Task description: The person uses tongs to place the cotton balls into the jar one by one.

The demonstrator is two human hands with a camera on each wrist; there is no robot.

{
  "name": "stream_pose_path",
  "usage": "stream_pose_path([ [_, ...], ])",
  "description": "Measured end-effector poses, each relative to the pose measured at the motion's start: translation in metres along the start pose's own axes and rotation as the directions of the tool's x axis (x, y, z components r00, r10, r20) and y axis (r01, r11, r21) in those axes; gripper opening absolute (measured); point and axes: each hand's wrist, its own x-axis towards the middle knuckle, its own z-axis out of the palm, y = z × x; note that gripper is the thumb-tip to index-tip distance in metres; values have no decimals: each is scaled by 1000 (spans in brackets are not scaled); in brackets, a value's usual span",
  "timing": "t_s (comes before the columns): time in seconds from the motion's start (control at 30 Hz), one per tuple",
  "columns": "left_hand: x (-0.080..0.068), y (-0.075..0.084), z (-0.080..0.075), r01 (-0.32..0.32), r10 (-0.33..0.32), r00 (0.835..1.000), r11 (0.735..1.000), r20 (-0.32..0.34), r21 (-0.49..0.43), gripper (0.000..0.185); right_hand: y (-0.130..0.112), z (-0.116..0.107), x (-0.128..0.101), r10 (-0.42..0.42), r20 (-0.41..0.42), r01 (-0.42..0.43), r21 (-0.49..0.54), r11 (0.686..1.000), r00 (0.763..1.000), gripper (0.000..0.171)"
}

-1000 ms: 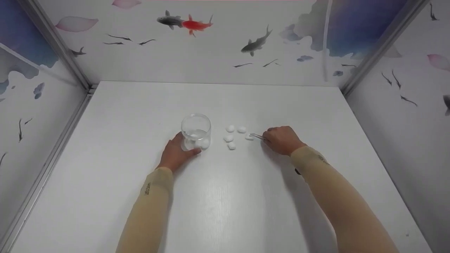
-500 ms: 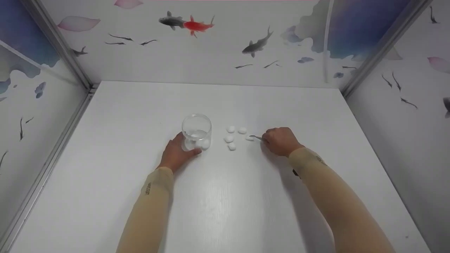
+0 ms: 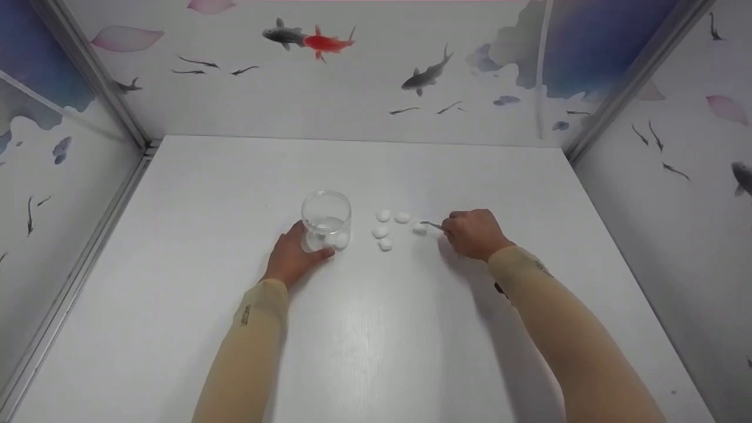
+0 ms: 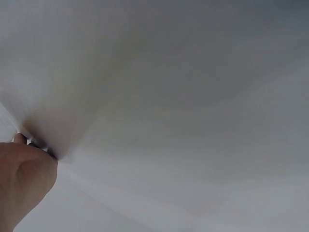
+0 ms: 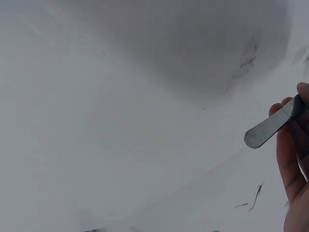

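Observation:
A clear jar [image 3: 326,202] stands upright on the white table, with white cotton balls [image 3: 340,239] at its bottom. My left hand [image 3: 294,258] holds the jar low on its left side, thumb in front and fingers behind, partly hidden. My right hand [image 3: 476,234] grips metal tweezers [image 3: 433,225], which point left. Their tips are at a cotton ball [image 3: 419,228], right of several others, such as the near cotton ball [image 3: 385,244]. In the right wrist view, the rounded end of the tweezers [image 5: 265,130] sticks out from the fingers.
The white table [image 3: 364,341] is bounded by a back panel [image 3: 364,88] painted with fish. Side panels with metal corner posts stand at left and right. Beige sleeves [image 3: 241,358] cover both forearms.
The cotton ball at the tweezer tips has shifted slightly right and away from the others, along with the tweezers and right hand. My left hand and the jar keep their place.

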Motion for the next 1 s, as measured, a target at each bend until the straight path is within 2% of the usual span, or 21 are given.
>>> stream_pose_path([
  [0.13,0,0,1,-2,2,1000,1000,2,0,98,1,-2,-1,7,0,-7,-5,1000,1000,9],
  [0.47,0,3,0,-9,9,1000,1000,-8,15,97,-5,-15,8,-52,-79,52,-1,999,996,15],
  [0.77,0,5,-2,-1,1,1000,1000,2,27,96,-26,-33,36,-109,-95,105,-42,994,989,13],
  [1.0,-1,1,-1,6,-6,1000,1000,11,10,97,-61,-48,69,-145,-114,137,-77,988,983,12],
])
